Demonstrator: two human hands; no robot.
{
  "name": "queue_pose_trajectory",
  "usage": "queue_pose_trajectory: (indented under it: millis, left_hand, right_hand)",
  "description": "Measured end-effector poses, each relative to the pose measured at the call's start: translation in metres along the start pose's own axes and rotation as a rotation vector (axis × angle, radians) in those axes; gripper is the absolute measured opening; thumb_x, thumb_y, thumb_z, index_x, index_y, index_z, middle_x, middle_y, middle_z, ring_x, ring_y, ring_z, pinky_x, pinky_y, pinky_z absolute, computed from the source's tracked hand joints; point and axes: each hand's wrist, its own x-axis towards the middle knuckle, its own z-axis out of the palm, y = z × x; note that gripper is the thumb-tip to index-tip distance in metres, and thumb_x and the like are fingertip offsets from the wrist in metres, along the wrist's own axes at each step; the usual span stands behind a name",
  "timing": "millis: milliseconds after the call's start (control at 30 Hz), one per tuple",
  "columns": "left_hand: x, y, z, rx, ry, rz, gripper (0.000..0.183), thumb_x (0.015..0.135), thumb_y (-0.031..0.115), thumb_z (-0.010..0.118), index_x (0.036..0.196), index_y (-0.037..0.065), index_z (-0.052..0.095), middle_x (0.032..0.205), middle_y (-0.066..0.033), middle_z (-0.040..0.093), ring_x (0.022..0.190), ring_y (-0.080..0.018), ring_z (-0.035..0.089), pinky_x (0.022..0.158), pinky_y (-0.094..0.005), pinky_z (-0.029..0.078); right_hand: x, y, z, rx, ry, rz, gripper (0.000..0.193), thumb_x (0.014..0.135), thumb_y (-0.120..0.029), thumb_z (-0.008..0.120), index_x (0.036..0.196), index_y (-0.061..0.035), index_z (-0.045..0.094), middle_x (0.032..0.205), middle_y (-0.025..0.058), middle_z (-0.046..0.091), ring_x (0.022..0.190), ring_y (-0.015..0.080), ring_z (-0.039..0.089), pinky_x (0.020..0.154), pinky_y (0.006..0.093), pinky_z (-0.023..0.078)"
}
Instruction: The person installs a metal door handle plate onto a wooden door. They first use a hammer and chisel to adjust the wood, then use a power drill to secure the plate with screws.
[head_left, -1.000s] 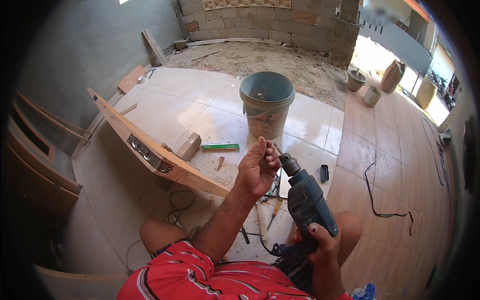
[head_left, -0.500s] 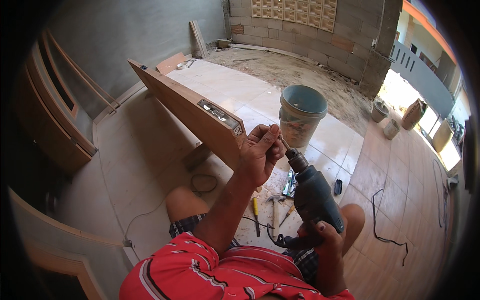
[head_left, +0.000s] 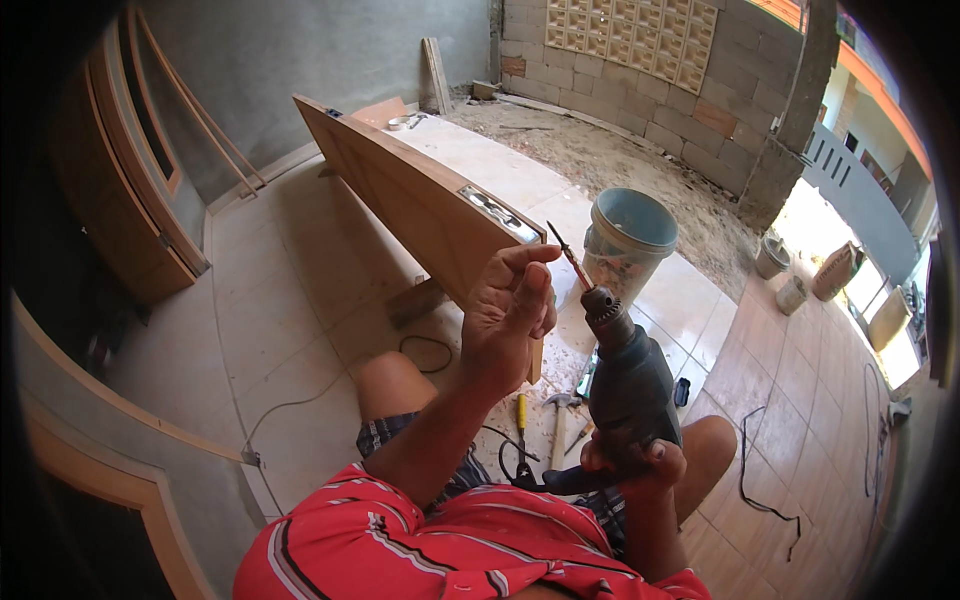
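Note:
A dark power drill [head_left: 635, 390] is gripped by its handle in my right hand [head_left: 640, 462], chuck pointing up and away. From the chuck rises a long thin bit [head_left: 574, 262] with a dark tip. My left hand [head_left: 510, 315] is raised beside the bit, index finger and thumb apart, with no held thing visible. Its index fingertip is close to the bit; whether they touch I cannot tell. Behind that hand a wooden door [head_left: 420, 205] stands on its long edge, with a metal lock plate [head_left: 500, 213] set into the upper edge.
Past the drill stands a dirty pail [head_left: 630, 240]. A wooden block [head_left: 416, 302] is under the door. Between my legs lie a hammer [head_left: 562, 425] and a yellow-handled tool [head_left: 521, 425]. A black cable [head_left: 750, 470] lies on the right-hand tiles.
My left thumb and index finger have parted and moved off the bit, leaving its dark tip exposed. The drill stays in my right hand. The view has shifted slightly.

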Motion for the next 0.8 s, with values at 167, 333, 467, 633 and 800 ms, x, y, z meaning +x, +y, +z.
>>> queue_pose_trajectory:
  millis: [167, 333, 467, 633, 800]
  left_hand:
    - [0.056, 0.025, -0.06, 0.428, 0.332, 0.239, 0.032, 0.106, 0.024, 0.07, 0.126, 0.002, 0.059, 0.083, 0.0055, 0.052, 0.065, -0.0019, 0.04, 0.06, -0.0196, 0.034]
    - [0.109, 0.008, -0.111, 0.787, 0.429, 0.225, 0.06, 0.094, 0.026, 0.083, 0.136, 0.003, 0.045, 0.091, 0.004, 0.04, 0.082, -0.003, 0.046, 0.067, -0.0185, 0.037]
    - [0.11, -0.011, -0.138, 0.832, 0.389, 0.163, 0.077, 0.091, 0.023, 0.082, 0.148, 0.003, 0.034, 0.102, -0.0011, 0.042, 0.095, -0.008, 0.052, 0.085, -0.0199, 0.043]
    - [0.109, -0.03, -0.129, 0.678, 0.391, 0.207, 0.083, 0.09, 0.021, 0.068, 0.157, 0.005, 0.021, 0.144, -0.0206, 0.046, 0.13, -0.025, 0.051, 0.112, -0.0448, 0.043]
    - [0.101, -0.017, -0.119, 0.733, 0.52, -0.043, 0.098, 0.086, 0.028, 0.074, 0.161, 0.011, 0.013, 0.146, -0.0161, 0.042, 0.132, -0.0248, 0.048, 0.115, -0.0456, 0.039]
  right_hand:
    - [0.024, -0.028, 0.007, 0.024, -0.011, -0.051, 0.081, 0.082, -0.043, 0.068, 0.137, 0.0141, 0.052, 0.108, 0.0268, 0.069, 0.079, 0.0357, 0.072, 0.081, 0.0538, 0.056]
    - [0.06, -0.056, -0.047, 0.053, -0.038, 0.054, 0.086, 0.081, -0.05, 0.066, 0.133, 0.0168, 0.053, 0.096, 0.0225, 0.067, 0.076, 0.0359, 0.071, 0.081, 0.0535, 0.056]
    - [0.085, -0.065, -0.083, 0.094, 0.041, 0.091, 0.087, 0.077, -0.052, 0.07, 0.125, 0.0179, 0.055, 0.092, 0.0225, 0.065, 0.073, 0.0347, 0.07, 0.08, 0.0536, 0.056]
    - [0.069, -0.059, -0.178, 0.272, 0.072, 0.233, 0.083, 0.075, -0.05, 0.074, 0.121, 0.0176, 0.056, 0.088, 0.0228, 0.066, 0.072, 0.0346, 0.07, 0.079, 0.0533, 0.056]
    - [0.057, -0.06, -0.279, 0.418, 0.081, 0.477, 0.08, 0.074, -0.048, 0.079, 0.117, 0.0174, 0.058, 0.083, 0.023, 0.068, 0.071, 0.0345, 0.07, 0.079, 0.0529, 0.057]
